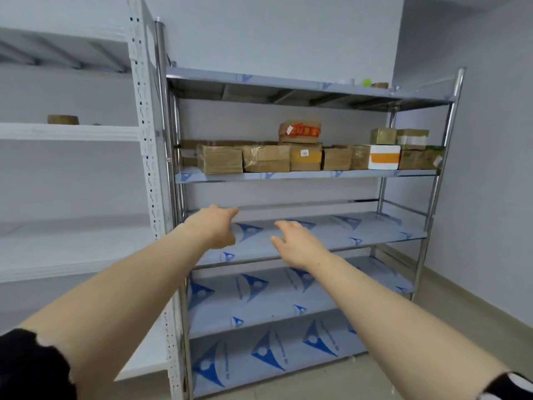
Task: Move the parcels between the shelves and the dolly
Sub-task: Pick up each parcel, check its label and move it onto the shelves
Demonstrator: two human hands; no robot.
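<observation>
- Nearest us, our two bare forearms stretch toward the steel rack (317,236), with dark sleeves at the lower corners of the view.
- Our left hand (215,226) hangs before the rack's third shelf, near its left post, fingers loosely curled around nothing.
- Our right hand (297,243) is just beside it, toward the rack's middle. Its fingers are relaxed and slightly spread, and it too is empty.
- The parcels (265,158) sit one shelf up, on the rack's second shelf. They are above and beyond both hands, and neither hand touches them.
- They run in a row from the rack's left post to its right. Most are taped cardboard boxes, with a white foam box (385,157) toward the right and a red-taped parcel (300,131) stacked on the row's middle.
- We judge the cardboard boxes stiff and fairly light, though the glossy tape may be slippery. We would press a palm on each side face, or slide one hand beneath.
- The foam box looks light but easily dented, so we would hold it gently.
- The dolly is not in view.
</observation>
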